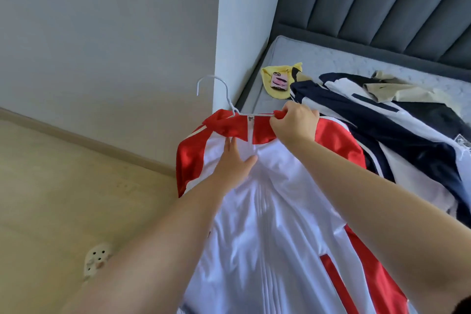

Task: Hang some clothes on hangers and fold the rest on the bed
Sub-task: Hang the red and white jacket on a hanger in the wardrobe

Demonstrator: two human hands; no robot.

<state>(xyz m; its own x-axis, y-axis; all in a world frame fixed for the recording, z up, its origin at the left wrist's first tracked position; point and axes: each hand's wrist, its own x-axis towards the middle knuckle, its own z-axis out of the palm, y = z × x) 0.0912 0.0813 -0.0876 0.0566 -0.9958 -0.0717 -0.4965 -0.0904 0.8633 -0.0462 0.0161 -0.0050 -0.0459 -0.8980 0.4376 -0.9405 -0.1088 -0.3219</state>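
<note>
Two grips on a likely light, slippery jacket point(267, 211): my right grip point(293, 122) pinches collar point(234, 127) and hanger point(260, 115), the best hold; my left grip point(234, 163) rests spread on its front.

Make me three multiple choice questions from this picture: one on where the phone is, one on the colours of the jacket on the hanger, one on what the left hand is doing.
1. Where does the phone lie? A on the floor; B on the yellow cloth on the bed; C on a windowsill.
2. What colours is the jacket on the hanger? A red and white; B green and black; C all yellow.
3. How is the left hand? A gripping the hanger's hook; B flat on the jacket's white front; C hanging idle.
Answers: B, it rests on the cloth; A, white body, red collar and sleeves; B, straight fingers lie on the fabric.
</note>
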